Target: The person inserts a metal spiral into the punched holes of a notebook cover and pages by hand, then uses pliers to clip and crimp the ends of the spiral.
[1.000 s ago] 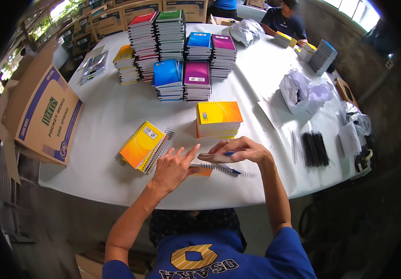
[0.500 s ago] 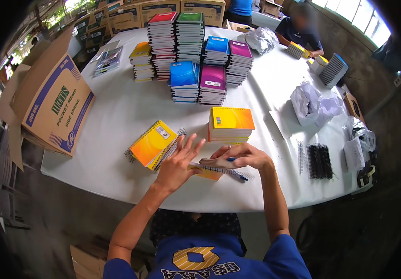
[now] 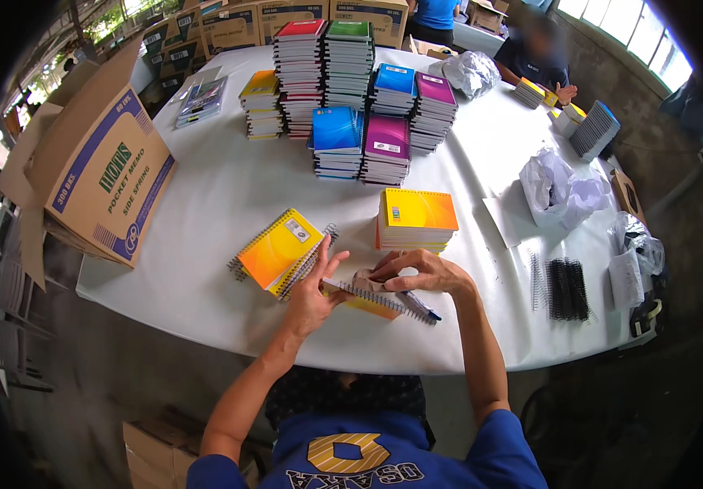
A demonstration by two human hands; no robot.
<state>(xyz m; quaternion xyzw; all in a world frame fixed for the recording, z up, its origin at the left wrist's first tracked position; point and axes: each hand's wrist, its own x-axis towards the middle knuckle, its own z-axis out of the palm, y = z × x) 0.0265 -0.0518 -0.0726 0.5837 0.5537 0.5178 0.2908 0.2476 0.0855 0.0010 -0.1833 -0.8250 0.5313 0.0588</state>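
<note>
"Left hand (image 3: 310, 295) clamped on the yellow notebook's (image 3: 373, 306) end, near the surface's (image 3: 204, 204) front edge!"

"And the right hand (image 3: 423, 270)?"

"Fingers pinched on a tan pad (image 3: 368, 281), just beside the spiral coil (image 3: 405, 307); a yellow notebook stack (image 3: 418, 213) sits right behind."

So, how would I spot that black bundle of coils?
Start with the big white table. On its right side find the white plastic bag, then look nearer the person, right of the right hand. The bundle of coils is dense and black, unlike the sparse row on its left.
</note>
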